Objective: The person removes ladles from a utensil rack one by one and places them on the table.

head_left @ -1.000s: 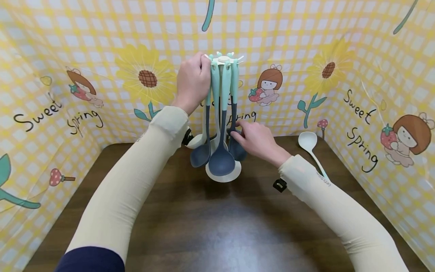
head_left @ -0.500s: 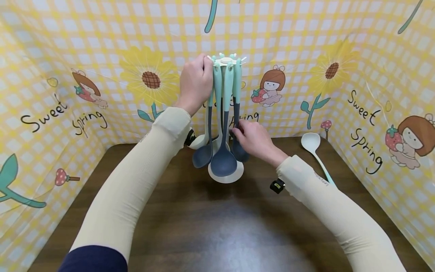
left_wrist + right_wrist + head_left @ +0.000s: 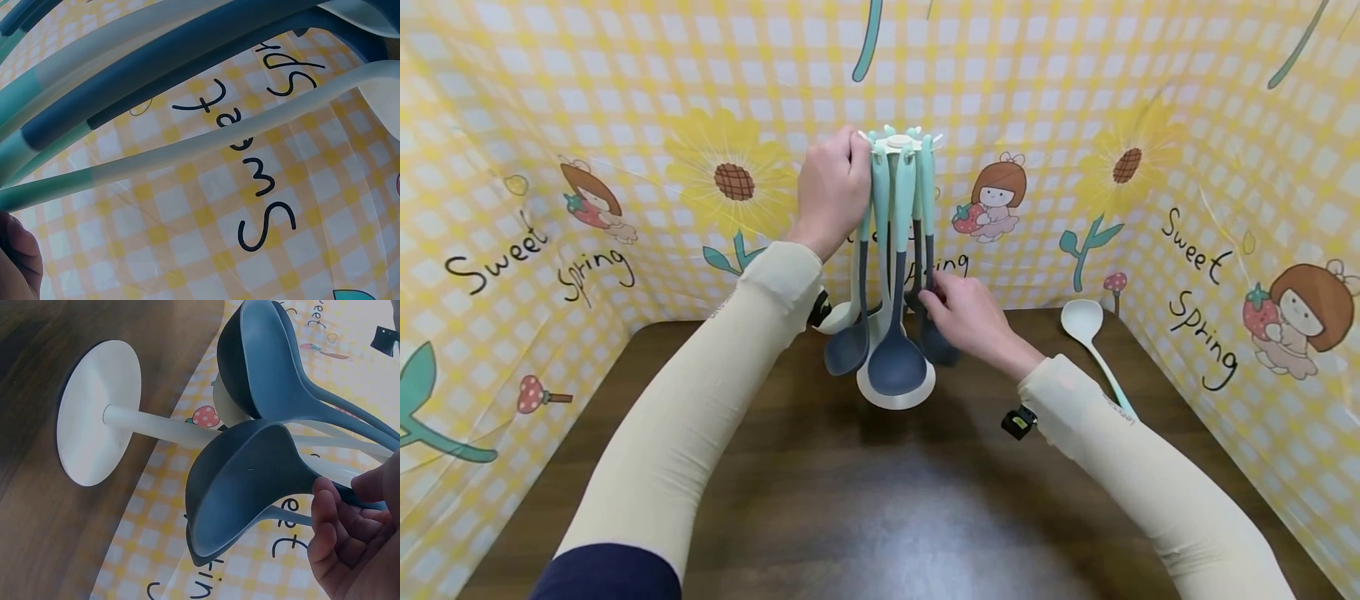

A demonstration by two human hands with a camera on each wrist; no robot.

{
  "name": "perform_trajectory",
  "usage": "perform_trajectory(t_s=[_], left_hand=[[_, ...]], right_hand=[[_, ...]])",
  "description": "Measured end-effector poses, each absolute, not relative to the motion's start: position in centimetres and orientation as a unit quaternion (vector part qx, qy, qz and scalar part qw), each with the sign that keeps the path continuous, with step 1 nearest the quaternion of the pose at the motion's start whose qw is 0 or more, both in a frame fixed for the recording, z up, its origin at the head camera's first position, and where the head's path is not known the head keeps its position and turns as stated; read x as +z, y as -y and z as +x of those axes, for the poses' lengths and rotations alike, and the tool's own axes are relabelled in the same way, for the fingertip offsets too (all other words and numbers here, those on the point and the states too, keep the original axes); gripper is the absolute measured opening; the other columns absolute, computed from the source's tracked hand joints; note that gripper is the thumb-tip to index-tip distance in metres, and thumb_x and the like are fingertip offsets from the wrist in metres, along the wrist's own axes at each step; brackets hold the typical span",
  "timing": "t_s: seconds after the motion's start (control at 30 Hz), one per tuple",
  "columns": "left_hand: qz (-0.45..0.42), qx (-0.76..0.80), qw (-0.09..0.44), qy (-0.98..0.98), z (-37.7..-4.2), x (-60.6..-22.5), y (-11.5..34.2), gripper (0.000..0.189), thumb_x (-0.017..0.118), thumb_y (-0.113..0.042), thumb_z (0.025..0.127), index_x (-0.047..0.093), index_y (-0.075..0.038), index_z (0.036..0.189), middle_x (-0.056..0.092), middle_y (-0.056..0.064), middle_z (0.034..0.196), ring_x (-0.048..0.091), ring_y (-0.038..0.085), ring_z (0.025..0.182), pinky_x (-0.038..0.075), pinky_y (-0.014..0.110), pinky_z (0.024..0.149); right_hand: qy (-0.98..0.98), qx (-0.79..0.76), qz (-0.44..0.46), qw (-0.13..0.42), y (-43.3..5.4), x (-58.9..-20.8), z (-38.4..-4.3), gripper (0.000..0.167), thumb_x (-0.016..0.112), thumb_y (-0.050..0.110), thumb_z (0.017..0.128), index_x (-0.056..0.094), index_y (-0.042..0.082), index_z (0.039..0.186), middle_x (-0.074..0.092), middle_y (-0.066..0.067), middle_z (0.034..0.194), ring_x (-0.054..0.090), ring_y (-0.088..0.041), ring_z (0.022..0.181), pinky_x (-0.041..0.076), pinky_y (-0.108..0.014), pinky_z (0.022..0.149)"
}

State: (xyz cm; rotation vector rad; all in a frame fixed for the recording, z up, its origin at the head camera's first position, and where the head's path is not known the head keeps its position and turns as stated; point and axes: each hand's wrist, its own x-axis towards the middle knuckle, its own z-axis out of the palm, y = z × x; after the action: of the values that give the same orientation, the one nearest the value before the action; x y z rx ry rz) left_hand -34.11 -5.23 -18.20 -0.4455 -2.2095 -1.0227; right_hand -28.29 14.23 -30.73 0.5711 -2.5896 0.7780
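A white utensil rack (image 3: 897, 398) stands on the table, hung with several mint-handled utensils. My left hand (image 3: 833, 187) is curled at the rack's top edge, beside the handles; exactly what its fingers close on is hidden. With thumb and fingers, my right hand (image 3: 973, 315) pinches the lower stem of a dark blue ladle (image 3: 240, 481) on the rack's right side. Another blue ladle (image 3: 898, 367) hangs at the front, and a blue utensil (image 3: 846, 350) hangs left of it. The left wrist view shows a pale stem (image 3: 206, 140) with a mint handle near my left hand.
On the table's right side lies a white ladle (image 3: 1082, 321) with a mint handle, partly behind my right sleeve. Checked yellow cloth (image 3: 1030, 100) walls the brown table (image 3: 820, 492) at the back and both sides.
The ladle in my right hand has swung slightly outward to the right, uncovering a dark utensil behind it. My left hand stays at the rack's top. The head view shifts a little.
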Motion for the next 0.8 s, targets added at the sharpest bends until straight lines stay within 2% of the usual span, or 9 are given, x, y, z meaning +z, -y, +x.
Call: perform_trajectory(t_s=[0.43, 0.8], left_hand=[[-0.169, -0.394, 0.333, 0.840, -34.3, -18.5, 5.0, 0.039, 0.028, -0.031, 0.107, 0.043, -0.015, 0.074, 0.041, 0.005, 0.064, 0.043, 0.022, 0.056, 0.033, 0.026, 0.051], [-0.170, -0.395, 0.332, 0.839, -34.4, -18.4, 5.0, 0.039, 0.029, -0.030, 0.107, 0.042, -0.014, 0.074, 0.041, 0.005, 0.063, 0.042, 0.022, 0.055, 0.032, 0.026, 0.051]], right_hand=[[0.923, 0.277, 0.194, 0.182, -15.6, -30.9, -27.5, 0.020, 0.060, 0.028, 0.101, 0.060, 0.015, 0.086, 0.064, 0.001, 0.071, 0.059, -0.016, 0.061, 0.045, -0.034, 0.055], [0.927, 0.244, 0.192, 0.209, -17.0, -30.6, -26.7, 0.023, 0.057, 0.026, 0.102, 0.059, 0.015, 0.081, 0.058, 0.001, 0.066, 0.053, -0.017, 0.056, 0.040, -0.032, 0.052]])
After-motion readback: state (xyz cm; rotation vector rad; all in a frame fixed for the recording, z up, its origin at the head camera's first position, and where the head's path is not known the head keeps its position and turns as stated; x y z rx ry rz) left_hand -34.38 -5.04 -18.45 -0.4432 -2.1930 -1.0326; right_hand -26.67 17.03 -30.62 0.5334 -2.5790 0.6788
